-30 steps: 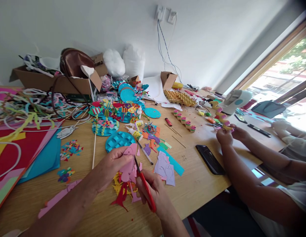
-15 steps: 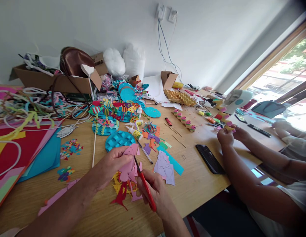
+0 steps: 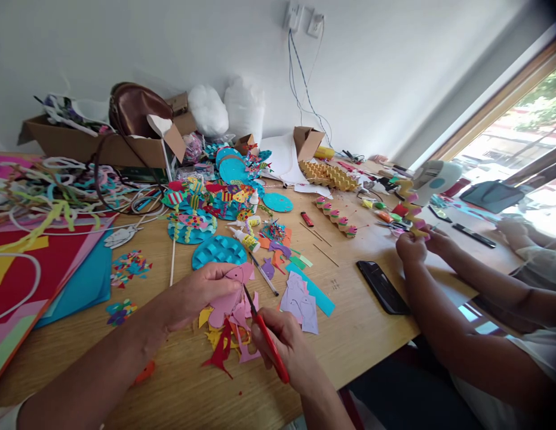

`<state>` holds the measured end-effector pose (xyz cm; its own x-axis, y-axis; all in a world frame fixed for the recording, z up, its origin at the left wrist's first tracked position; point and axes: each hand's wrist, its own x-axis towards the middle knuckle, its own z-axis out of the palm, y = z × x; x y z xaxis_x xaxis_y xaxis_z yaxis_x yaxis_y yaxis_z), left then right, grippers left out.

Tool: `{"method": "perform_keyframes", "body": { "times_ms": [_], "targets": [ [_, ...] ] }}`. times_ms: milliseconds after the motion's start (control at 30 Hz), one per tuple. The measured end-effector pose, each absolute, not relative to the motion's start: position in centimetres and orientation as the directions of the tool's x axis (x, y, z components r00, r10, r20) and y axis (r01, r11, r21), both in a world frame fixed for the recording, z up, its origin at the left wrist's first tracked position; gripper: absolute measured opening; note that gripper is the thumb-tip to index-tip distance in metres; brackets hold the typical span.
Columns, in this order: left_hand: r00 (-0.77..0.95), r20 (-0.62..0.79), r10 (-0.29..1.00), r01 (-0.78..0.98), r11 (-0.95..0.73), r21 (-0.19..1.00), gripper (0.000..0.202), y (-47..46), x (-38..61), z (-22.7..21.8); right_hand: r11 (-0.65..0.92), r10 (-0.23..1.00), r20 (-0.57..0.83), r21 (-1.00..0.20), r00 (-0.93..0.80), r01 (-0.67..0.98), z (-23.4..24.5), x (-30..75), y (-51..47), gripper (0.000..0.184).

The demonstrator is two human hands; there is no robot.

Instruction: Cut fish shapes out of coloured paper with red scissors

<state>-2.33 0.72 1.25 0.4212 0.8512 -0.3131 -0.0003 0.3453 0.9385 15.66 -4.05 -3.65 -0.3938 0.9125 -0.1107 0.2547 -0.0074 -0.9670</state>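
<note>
Pink paper fish (image 3: 232,302), pinched by left fingers (image 3: 227,288), slants headfirst away rightward, right fingers (image 3: 278,324) gripping red scissors (image 3: 271,344).

On the near side of the wooden table (image 3: 338,343), the left hand (image 3: 205,292) pinches a pink paper (image 3: 221,307) cutout; the right hand (image 3: 282,346) holds red-handled scissors (image 3: 273,346), their dark blades at the paper's right edge; red and yellow scraps (image 3: 223,349) lie beneath; a blue woven disc (image 3: 218,253) lies just beyond the left hand, glue bottles (image 3: 248,240) to its right; pale purple paper pieces (image 3: 300,303) lie right of the scissors, a black phone (image 3: 381,288) farther right; beyond that, another person's hands (image 3: 411,248) hold a yellow-and-pink zigzag strip (image 3: 412,216); far left, a brown bag (image 3: 137,112) shows above a cardboard box (image 3: 94,146).
</note>
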Motion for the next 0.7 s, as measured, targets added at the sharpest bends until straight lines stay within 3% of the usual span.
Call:
{"method": "perform_keyframes", "body": {
  "times_ms": [700],
  "targets": [
    [0.425,-0.288,0.858,-0.042,0.336,0.941,0.023,0.60,-2.09,0.61,-0.026,0.916,-0.116,-0.973,-0.384,0.230,-3.90,15.70,-4.06,0.047]
  ]
}}
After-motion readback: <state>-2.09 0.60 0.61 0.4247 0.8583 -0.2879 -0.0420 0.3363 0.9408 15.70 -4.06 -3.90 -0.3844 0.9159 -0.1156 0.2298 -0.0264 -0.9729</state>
